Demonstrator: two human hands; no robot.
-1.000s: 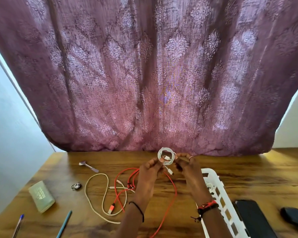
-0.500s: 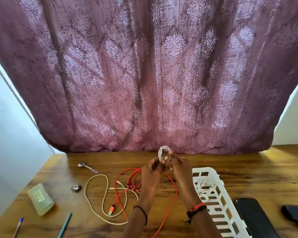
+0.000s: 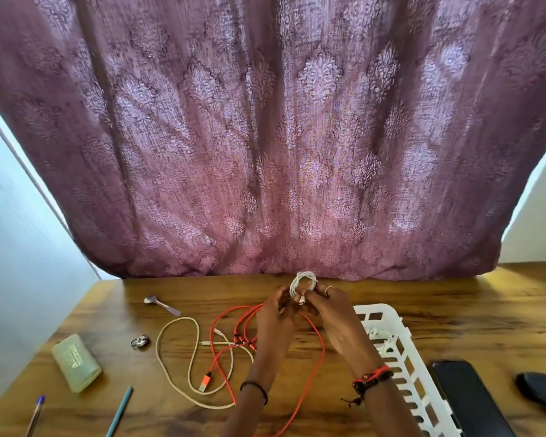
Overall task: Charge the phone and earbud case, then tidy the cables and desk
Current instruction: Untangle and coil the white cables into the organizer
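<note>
A domestic room, possibly a bedroom or study corner, is indicated: a wooden desk (image 3: 454, 310) is set against a patterned mauve curtain (image 3: 265, 137) flanked by pale walls (image 3: 19, 247), and household odds are gathered there: a spoon (image 3: 162, 305), pens (image 3: 120, 408), a red cable (image 3: 323, 348), a white cable (image 3: 303, 280) and a slatted plastic basket (image 3: 388, 313).

Wooden desk (image 3: 454, 298), running wide, and it's busy. Far left, a green case (image 3: 76, 362), with a blue pen (image 3: 35, 414) and a teal pencil (image 3: 119, 411) at the near edge. Further back, a spoon (image 3: 161, 305), and a small metal ring (image 3: 139, 342) near it. In the middle a beige cable (image 3: 157, 348) sprawls in loose loops, tangled across a red cable (image 3: 245, 323). Right of centre sits a white slotted basket (image 3: 401, 357), then a dark phone (image 3: 468, 402) lying flat just beside it, and a dark earbud case (image 3: 541, 392) at the far right.
</note>
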